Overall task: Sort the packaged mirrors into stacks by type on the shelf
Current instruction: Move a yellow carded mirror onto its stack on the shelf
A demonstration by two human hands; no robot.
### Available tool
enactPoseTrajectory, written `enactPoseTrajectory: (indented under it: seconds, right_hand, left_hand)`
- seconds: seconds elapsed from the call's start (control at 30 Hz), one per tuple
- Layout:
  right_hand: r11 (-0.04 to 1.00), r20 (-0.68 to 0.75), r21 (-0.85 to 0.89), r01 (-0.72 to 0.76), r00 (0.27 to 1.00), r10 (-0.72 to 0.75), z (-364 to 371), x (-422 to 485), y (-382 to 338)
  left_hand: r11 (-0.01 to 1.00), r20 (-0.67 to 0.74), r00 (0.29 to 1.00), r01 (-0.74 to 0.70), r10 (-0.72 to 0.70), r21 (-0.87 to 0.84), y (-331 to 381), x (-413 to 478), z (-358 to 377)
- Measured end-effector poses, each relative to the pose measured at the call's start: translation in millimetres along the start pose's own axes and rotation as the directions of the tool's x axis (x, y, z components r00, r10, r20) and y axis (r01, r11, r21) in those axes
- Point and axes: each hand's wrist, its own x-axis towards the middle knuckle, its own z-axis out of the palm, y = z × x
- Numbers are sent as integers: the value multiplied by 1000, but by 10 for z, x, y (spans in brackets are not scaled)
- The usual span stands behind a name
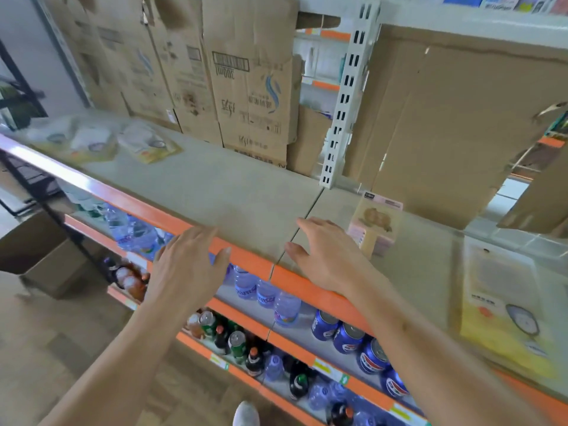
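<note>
Packaged mirrors in clear-and-yellow bags lie in a loose group at the far left of the grey shelf. Another yellow packaged mirror lies flat at the right end. A pink-and-tan stack of boxed mirrors sits just right of the shelf seam. My left hand hovers at the orange front edge with fingers spread, holding nothing. My right hand reaches over the shelf near the seam, fingers extended, empty, a little left of the pink stack.
Flattened cardboard sheets line the shelf's back, with a white slotted upright between them. Lower shelves hold water bottles, blue soda cans and dark bottles. A cardboard box stands on the floor at left.
</note>
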Motion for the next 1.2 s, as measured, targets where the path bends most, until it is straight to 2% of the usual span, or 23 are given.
enactPoseTrajectory:
  seconds: [0.23, 0.5, 0.77, 1.0, 1.2]
  right_hand:
    - [999, 1, 15, -29, 1000, 29, 183, 619, -312]
    - [998, 16, 66, 9, 1000, -10, 270, 1298, -721]
    - [999, 65, 49, 5, 998, -9, 320, 1739, -1069]
    - [997, 110, 48, -65, 992, 60, 557, 1900, -1453]
    - [990, 57, 79, -116, 992, 112, 739, 2077, -1975]
  left_hand:
    - [1000, 4, 1000, -5, 4, 21, -311, 547, -146]
    - [996, 21, 999, 40, -42, 84, -772, 1195, -341]
    - [995, -5, 997, 81, -81, 62, -1231, 1531, -437]
    - [997, 23, 998, 62, -63, 44, -1770, 1827, -548]
    - [999, 47, 999, 16, -17, 31, -2359, 2078, -715]
